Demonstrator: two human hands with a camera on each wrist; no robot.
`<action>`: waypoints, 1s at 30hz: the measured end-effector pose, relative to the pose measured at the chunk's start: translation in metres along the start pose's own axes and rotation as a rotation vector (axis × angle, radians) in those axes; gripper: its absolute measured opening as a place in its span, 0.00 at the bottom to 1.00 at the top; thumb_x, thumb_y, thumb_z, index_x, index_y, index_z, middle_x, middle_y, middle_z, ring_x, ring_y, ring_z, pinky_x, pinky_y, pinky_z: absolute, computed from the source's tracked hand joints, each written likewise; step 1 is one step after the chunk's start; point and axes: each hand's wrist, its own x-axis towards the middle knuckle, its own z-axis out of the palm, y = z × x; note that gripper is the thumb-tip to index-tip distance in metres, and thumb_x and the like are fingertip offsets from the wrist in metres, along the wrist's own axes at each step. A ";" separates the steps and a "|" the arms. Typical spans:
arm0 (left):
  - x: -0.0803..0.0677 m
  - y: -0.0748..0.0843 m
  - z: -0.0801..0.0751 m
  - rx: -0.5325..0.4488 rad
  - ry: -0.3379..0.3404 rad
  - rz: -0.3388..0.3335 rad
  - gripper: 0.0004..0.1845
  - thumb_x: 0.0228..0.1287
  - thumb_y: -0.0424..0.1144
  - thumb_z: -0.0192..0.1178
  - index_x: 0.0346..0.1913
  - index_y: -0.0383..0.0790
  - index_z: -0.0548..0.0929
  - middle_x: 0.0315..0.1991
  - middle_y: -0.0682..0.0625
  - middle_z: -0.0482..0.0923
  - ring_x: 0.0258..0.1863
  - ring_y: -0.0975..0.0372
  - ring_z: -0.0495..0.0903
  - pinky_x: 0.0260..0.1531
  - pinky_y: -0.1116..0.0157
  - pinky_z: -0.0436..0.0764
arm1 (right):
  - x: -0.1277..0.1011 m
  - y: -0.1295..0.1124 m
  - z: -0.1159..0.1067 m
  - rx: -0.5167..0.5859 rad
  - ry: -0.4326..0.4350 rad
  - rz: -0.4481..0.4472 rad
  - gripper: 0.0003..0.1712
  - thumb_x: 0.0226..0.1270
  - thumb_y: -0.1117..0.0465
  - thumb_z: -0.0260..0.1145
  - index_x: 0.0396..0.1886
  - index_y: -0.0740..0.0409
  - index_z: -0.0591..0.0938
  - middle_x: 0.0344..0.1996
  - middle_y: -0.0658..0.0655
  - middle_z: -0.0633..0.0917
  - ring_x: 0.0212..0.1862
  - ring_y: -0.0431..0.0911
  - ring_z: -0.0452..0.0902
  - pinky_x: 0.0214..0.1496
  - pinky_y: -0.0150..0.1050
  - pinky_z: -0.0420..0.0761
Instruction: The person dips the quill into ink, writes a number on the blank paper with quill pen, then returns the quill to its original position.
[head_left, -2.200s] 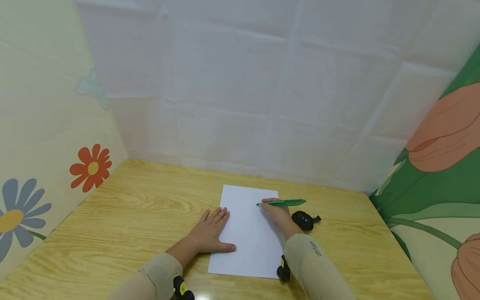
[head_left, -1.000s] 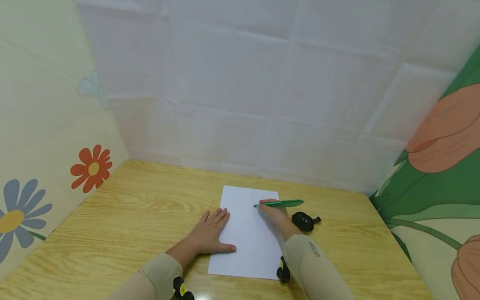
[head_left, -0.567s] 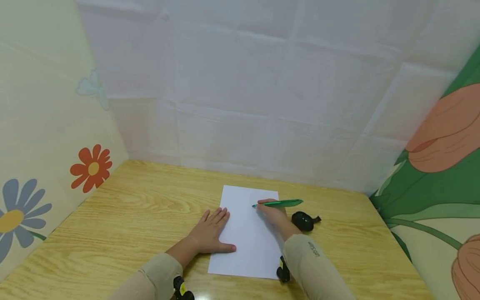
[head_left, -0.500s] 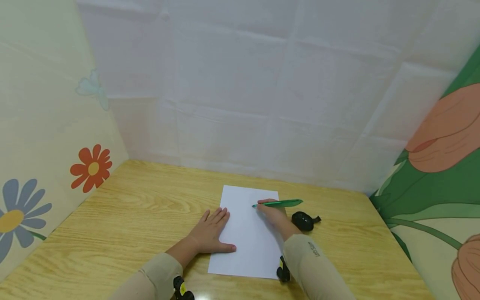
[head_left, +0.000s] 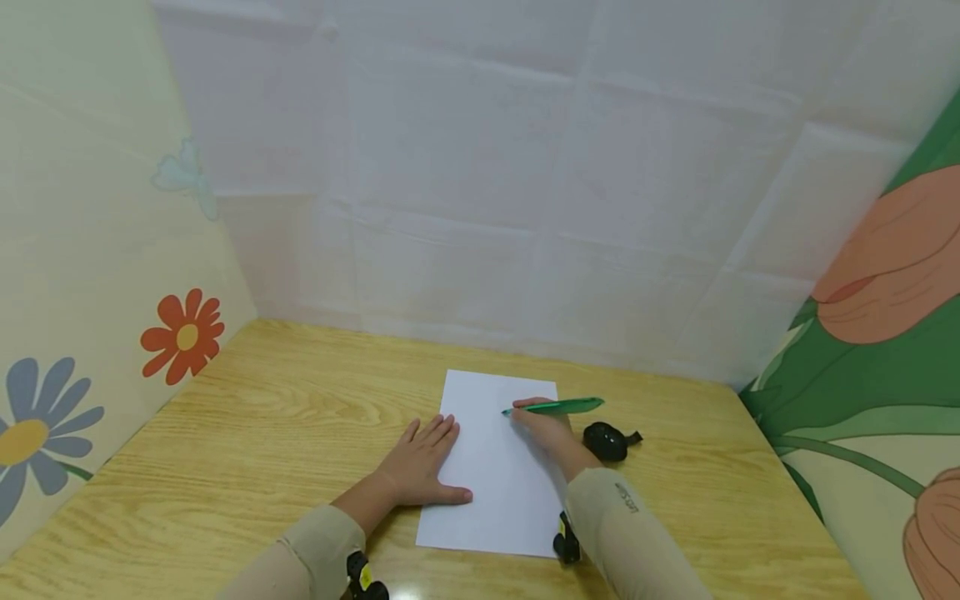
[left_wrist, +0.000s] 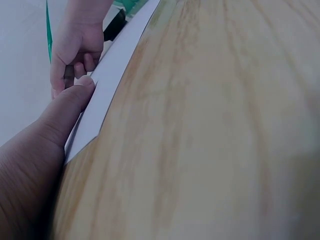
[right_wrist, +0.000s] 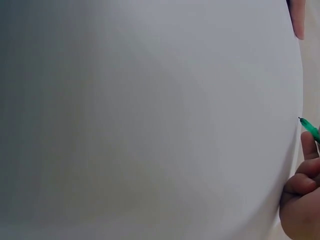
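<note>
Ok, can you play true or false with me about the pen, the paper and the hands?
1. The right hand holds a green pen. True.
2. The left hand is lifted above the table. False: it lies flat, its thumb on the white paper.
3. The paper is crumpled into a ball. False: it lies flat on the table.
4. A small black thing lies beside the right hand. True.
5. The pen is red. False: it is green.
</note>
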 end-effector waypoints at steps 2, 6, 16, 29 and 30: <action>-0.001 0.000 -0.001 -0.002 -0.006 0.001 0.62 0.51 0.79 0.53 0.77 0.37 0.53 0.79 0.44 0.48 0.80 0.51 0.45 0.76 0.44 0.42 | 0.000 0.000 0.000 0.016 -0.002 -0.003 0.15 0.61 0.57 0.70 0.47 0.57 0.87 0.54 0.59 0.84 0.62 0.55 0.75 0.65 0.50 0.73; 0.000 -0.002 0.001 -0.006 -0.005 0.003 0.61 0.51 0.78 0.53 0.77 0.37 0.52 0.79 0.44 0.47 0.80 0.51 0.45 0.76 0.44 0.42 | -0.001 0.000 0.000 0.037 -0.003 -0.006 0.15 0.61 0.58 0.70 0.46 0.58 0.87 0.54 0.60 0.84 0.62 0.55 0.75 0.65 0.49 0.73; 0.001 -0.003 0.007 -0.024 0.022 0.006 0.62 0.51 0.78 0.55 0.77 0.37 0.53 0.79 0.45 0.48 0.80 0.52 0.45 0.76 0.44 0.41 | -0.003 0.000 0.001 0.002 -0.003 -0.041 0.13 0.59 0.59 0.72 0.43 0.58 0.88 0.48 0.59 0.87 0.58 0.56 0.78 0.61 0.49 0.76; 0.000 -0.003 0.003 -0.019 0.021 0.024 0.62 0.50 0.80 0.53 0.77 0.36 0.53 0.79 0.43 0.48 0.79 0.51 0.46 0.75 0.44 0.42 | -0.006 -0.003 0.000 -0.003 -0.040 -0.057 0.12 0.60 0.59 0.71 0.43 0.57 0.88 0.48 0.58 0.87 0.58 0.56 0.78 0.60 0.49 0.77; 0.000 -0.003 0.004 -0.017 0.021 0.025 0.62 0.51 0.80 0.52 0.77 0.36 0.53 0.79 0.43 0.48 0.79 0.51 0.45 0.75 0.44 0.42 | -0.006 -0.002 0.001 -0.002 -0.041 -0.052 0.12 0.60 0.59 0.71 0.43 0.58 0.88 0.48 0.58 0.87 0.58 0.56 0.78 0.61 0.49 0.76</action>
